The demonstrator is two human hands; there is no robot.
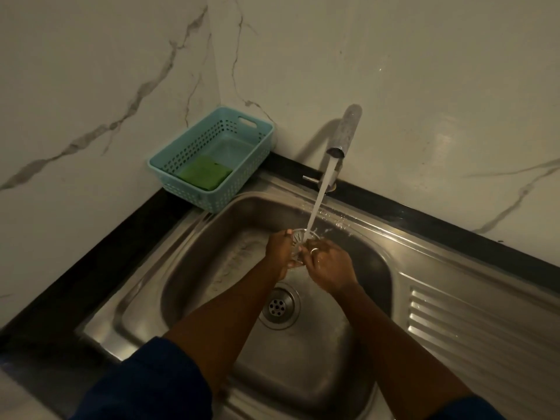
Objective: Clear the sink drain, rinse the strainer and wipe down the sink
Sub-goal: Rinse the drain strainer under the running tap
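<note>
Dim, warm light; the tap throws a soft shadow leftward on the wall; faint glare along the sink rim; straight edges bow.

Basket rendered in light teal with perforated dot grid; sponge green; wall white, grey-veined marble; counter black; sleeves dark blue.

Black countertop, tucked into the corner where two marbled walls meet. Set into it, a stainless steel sink, wet inside, with a round drain in its floor and a ribbed drainboard to the right. In the far corner, a pale blue perforated basket, reaching the sink's back-left rim. At the back rim, a tap, running.
</note>
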